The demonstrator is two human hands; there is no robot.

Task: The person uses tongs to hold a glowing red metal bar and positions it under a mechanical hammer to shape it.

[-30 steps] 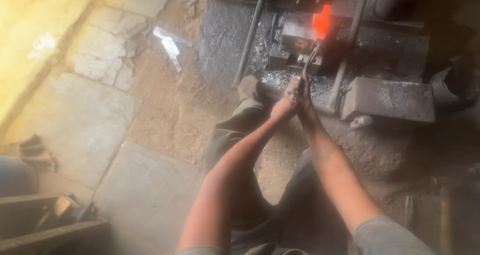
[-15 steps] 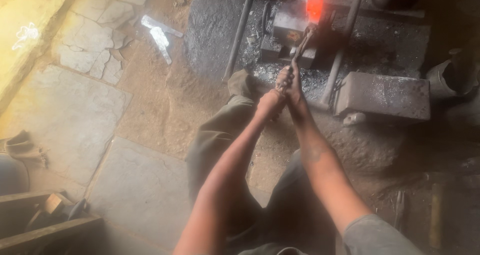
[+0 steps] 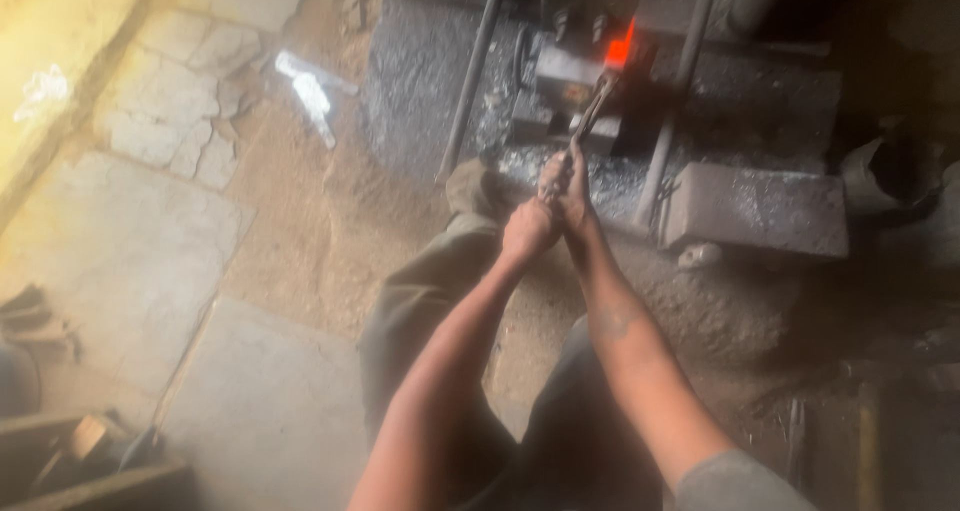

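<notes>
Your left hand (image 3: 527, 229) and right hand (image 3: 567, 186) are clamped together on the handles of long tongs (image 3: 590, 111). The tongs grip a glowing orange piece of metal (image 3: 622, 46) at the far side, on a dark machine block (image 3: 575, 76). If your grip slackens, the hot piece could slip towards your legs. No packages, labels or signs are visible.

We saw hazy daylight glare washing the left edge, the right side dim, everything perhaps motion-blurred.
</notes>
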